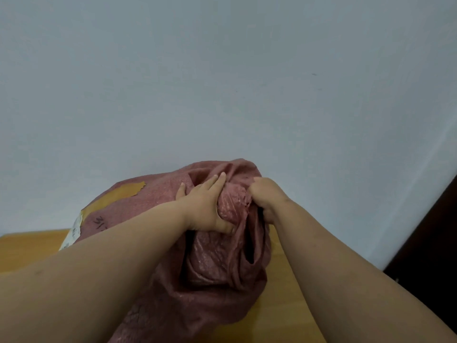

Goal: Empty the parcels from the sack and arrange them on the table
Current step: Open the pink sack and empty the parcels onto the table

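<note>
Now both hands grip sack [197,263] on table [27,248]; left hand [206,206], right hand [265,196].

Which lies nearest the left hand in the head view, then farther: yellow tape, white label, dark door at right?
From the left hand:
1. Yellow tape, on the sack's upper left.
2. White label, lower left on the sack, by the table edge.
3. Dark door, far right.

You have a single wide-angle view from your head, facing forward and only slightly down, so the pale wall [222,70] fills the upper half while the worktop [29,248] and your forearms sit close along the bottom edge.
</note>
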Tool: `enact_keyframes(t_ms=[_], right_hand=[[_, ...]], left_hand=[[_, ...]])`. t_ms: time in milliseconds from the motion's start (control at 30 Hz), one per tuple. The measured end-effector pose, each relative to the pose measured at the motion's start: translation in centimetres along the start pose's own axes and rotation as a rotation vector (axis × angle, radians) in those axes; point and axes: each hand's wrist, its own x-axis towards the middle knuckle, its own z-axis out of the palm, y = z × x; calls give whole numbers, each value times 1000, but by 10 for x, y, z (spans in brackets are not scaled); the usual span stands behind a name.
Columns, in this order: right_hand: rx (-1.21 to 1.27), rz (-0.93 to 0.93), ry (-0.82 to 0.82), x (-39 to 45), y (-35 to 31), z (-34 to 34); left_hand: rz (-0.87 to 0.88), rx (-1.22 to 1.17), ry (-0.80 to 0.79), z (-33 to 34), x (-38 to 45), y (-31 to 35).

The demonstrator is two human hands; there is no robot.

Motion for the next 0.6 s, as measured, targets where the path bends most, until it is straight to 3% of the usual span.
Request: enact_keyframes(t_ms=[300, 400, 533, 600], right_hand=[[48, -207, -73, -28, -57, 25], [87, -287, -81, -36, -72, 34], [324, -322, -141, -48, -80, 43], [449, -313, -75, -47, -73, 44]], left_hand=[[135, -421, 354, -33, -12, -9], [106, -385, 530, -49, -18, -9], [22, -510, 567, -65, -26, -24], [-3, -490, 596, -71, -31, -34]])
